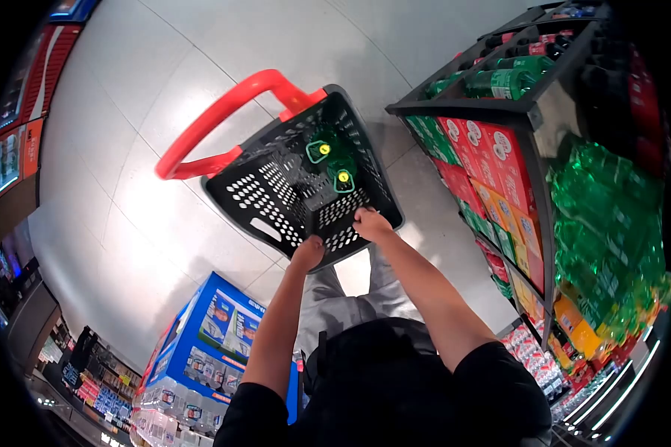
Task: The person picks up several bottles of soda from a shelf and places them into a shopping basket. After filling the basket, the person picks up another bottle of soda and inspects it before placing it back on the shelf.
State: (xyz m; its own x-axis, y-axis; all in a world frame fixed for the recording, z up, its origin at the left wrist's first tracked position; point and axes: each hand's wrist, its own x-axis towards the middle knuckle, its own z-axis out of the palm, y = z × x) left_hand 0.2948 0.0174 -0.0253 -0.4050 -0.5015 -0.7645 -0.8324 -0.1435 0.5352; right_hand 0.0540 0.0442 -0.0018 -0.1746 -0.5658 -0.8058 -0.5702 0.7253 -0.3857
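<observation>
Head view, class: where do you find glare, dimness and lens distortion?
In the head view, glare whitens the floor beside the red handle; in the head view, the basket is dim inside; the head view's rounded black border suggests wide-lens distortion.

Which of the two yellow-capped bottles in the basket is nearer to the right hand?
The lower bottle in the picture; the other bottle appears above it, farther from the right hand.

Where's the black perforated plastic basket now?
Head view: the basket is near frame centre, the left hand and right hand at its near edge, the dark bottle rack to its right.
</observation>
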